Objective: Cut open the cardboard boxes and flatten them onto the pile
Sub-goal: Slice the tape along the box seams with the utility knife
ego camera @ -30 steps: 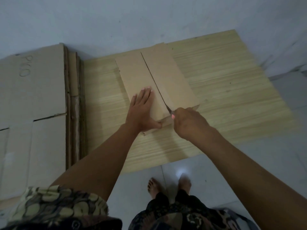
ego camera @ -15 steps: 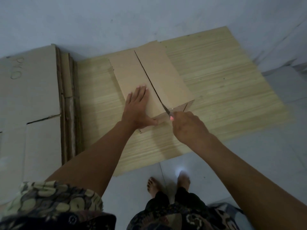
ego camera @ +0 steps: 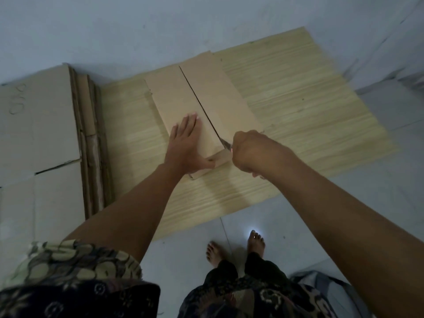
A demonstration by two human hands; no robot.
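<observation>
A closed brown cardboard box [ego camera: 220, 97] lies on a pale wooden board [ego camera: 298, 115] on the floor. A dark slit runs along its top seam between the two flaps. My left hand [ego camera: 185, 145] presses flat on the left flap, with the thumb hooked over the near end of the box. My right hand [ego camera: 250, 152] grips a knife [ego camera: 224, 143]; its blade sits in the seam at the near end of the box. The knife's handle is hidden inside my fist. A pile of flattened cardboard [ego camera: 39, 134] lies to the left of the board.
The flattened pile's stacked edges [ego camera: 91, 143] border the board's left side. A pale wall rises behind the board. Grey floor tiles [ego camera: 378, 203] spread to the right and toward me. My bare feet [ego camera: 234, 249] stand just in front of the board.
The knife has stayed at the near end of the seam, with my right fist shifting slightly toward me. My left hand has kept pressing on the left flap.
</observation>
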